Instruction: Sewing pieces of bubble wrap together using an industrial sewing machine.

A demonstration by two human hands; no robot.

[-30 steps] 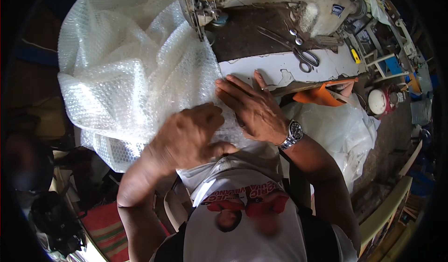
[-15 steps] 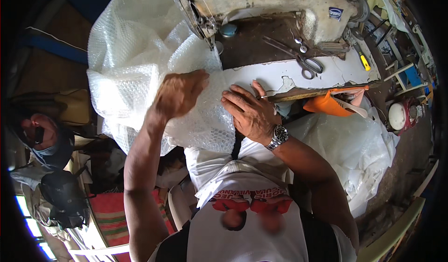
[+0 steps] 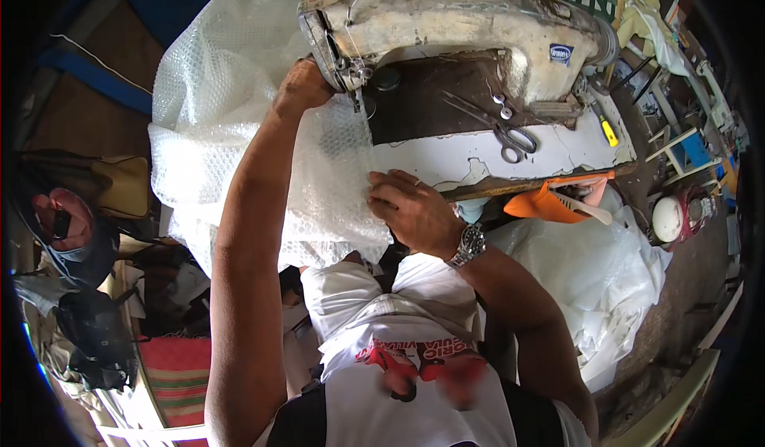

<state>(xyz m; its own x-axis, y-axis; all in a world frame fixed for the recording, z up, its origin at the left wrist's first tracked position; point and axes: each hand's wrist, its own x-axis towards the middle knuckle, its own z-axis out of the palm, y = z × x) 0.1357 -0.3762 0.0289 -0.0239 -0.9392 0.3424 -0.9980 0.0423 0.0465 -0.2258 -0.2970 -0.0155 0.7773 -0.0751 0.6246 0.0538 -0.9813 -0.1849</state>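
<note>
A large sheet of clear bubble wrap (image 3: 319, 184) hangs over the table's left side and down to my lap. Its right edge runs up under the needle end of a worn, cream sewing machine (image 3: 446, 21). My left hand (image 3: 305, 86) has reached to the left of the machine's head, over the wrap; its fingers are hidden behind the head. My right hand (image 3: 418, 214), with a watch (image 3: 470, 244) at the wrist, pinches the wrap's right edge near the front of the table, fingers curled.
Black scissors (image 3: 498, 128), small white bobbins (image 3: 504, 106) and a yellow-handled tool (image 3: 608, 131) lie on the chipped table (image 3: 446, 154). An orange pouch (image 3: 550, 200) hangs at its front edge. More clear plastic sheeting (image 3: 586, 288) is heaped to the right.
My left hand has moved forward from the middle of the wrap to beside the machine's head. My right hand has shifted slightly toward me, its spread fingers now curled onto the wrap's edge.
</note>
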